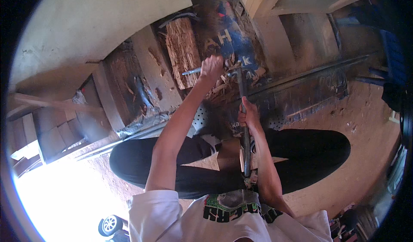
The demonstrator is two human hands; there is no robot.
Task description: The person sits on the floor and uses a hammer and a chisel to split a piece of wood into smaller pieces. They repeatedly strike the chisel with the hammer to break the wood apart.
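Observation:
My left hand [212, 68] is closed around a metal rod [192, 71], whose end sticks out to the left over a rough, splintered wood block [183, 53]. My right hand [249, 112] grips the long handle of a hammer [246, 148]. The hammer's head [238, 70] is just right of my left hand, among broken wood pieces [218, 88]. The other end of the rod is hidden by my left hand and the debris.
Wooden boards [158, 70] and a dark ledge [309, 70] border the work spot. A large pale panel [106, 19] hangs over the upper left. A blue plastic chair [393, 58] stands at the right. A wheel [110, 225] shows at the lower left.

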